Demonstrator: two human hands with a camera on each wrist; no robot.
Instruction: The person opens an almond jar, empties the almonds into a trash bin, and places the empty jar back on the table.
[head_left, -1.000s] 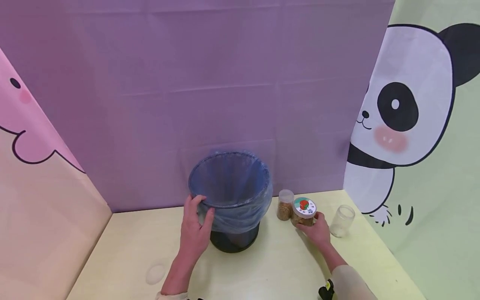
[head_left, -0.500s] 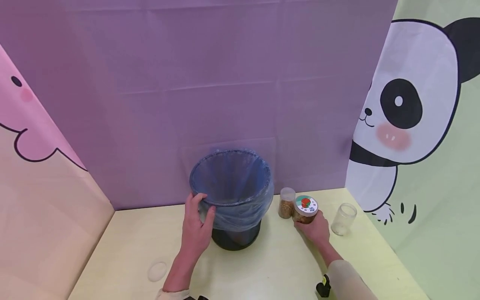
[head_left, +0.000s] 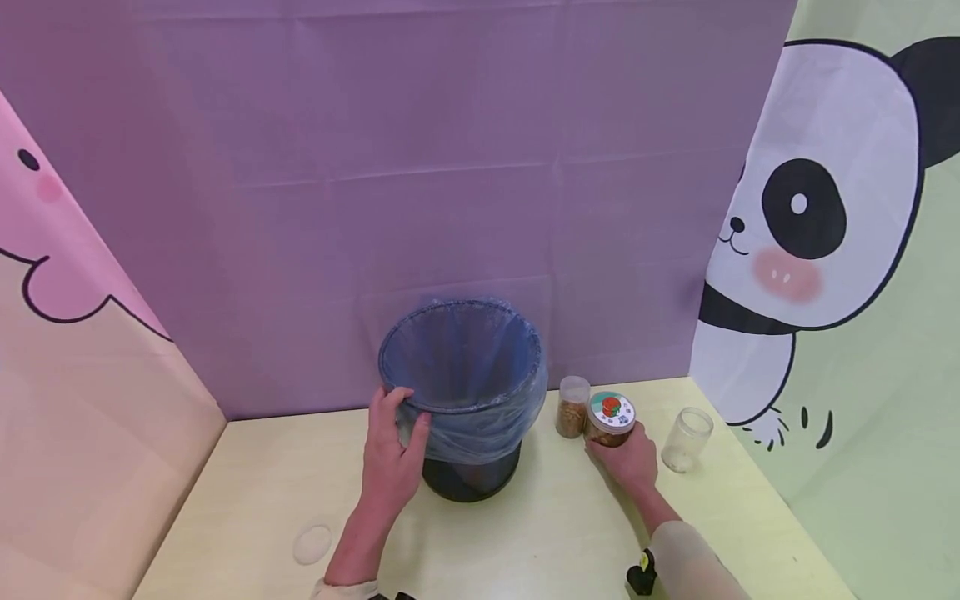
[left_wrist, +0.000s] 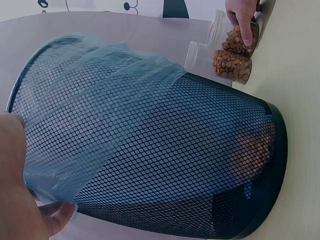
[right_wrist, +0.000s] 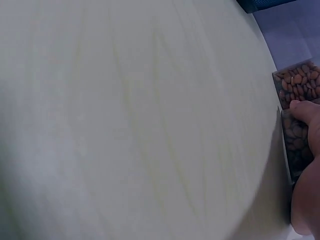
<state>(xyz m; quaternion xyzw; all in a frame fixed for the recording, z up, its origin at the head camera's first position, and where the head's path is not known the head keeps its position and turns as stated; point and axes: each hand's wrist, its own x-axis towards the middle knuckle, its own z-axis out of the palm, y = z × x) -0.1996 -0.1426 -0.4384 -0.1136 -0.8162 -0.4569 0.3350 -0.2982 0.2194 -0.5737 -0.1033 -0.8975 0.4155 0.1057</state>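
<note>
A black mesh trash bin [head_left: 472, 479] stands upright, lined with a translucent blue bag [head_left: 468, 437] folded over its rim. My left hand [head_left: 392, 462] grips the bin near the rim at its front left, thumb on the bag outside. To the right, my right hand [head_left: 632, 460] holds a clear jar [head_left: 611, 410] with a printed round label on its lid. Brown pellet-like pieces fill the lower part of that jar, seen in the left wrist view. Beside it stands a narrower clear jar [head_left: 572, 408] with similar brown pieces [left_wrist: 232, 66].
An uncovered clear jar [head_left: 686, 440] stands right of my right hand. A round translucent disc, perhaps a lid [head_left: 312, 544], lies on the light tabletop [head_left: 480, 550] at front left. A purple backdrop [head_left: 360, 208] closes the rear, with printed panels at both sides.
The head view shifts slightly. My hands stay at the bin and the labelled jar, and no object visibly moves on the table.
</note>
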